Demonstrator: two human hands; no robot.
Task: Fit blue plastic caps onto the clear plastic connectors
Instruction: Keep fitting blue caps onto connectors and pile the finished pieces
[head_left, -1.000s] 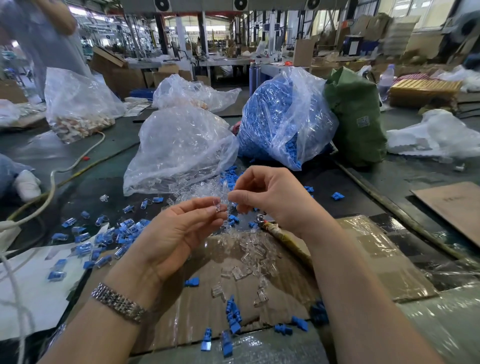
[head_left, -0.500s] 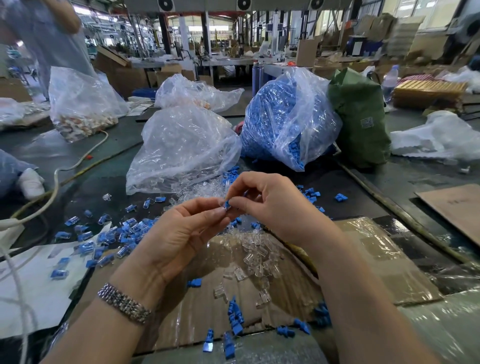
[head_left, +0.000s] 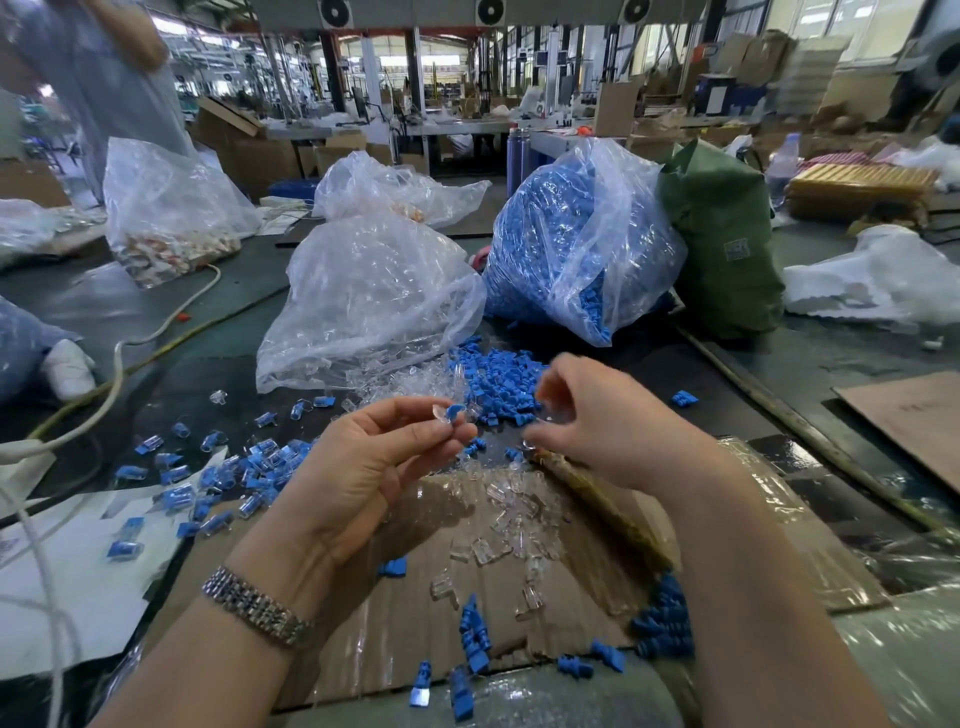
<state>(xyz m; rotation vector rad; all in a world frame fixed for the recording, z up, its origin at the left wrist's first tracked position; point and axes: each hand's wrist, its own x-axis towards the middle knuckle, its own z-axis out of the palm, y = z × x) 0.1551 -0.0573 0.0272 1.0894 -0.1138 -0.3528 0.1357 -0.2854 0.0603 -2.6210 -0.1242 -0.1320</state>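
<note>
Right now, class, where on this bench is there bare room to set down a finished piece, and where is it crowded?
Bare patches: dark bench top right of the bamboo stick, and dark surface left of the clear plastic bag. Crowded: loose blue caps and clear connectors on the cardboard.

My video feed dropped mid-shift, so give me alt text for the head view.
The left hand pinches a clear connector with a blue cap in it at its fingers, while the right hand, fingers curled, hovers just beside it. Loose blue caps and clear connectors lie scattered on the cardboard below.
</note>
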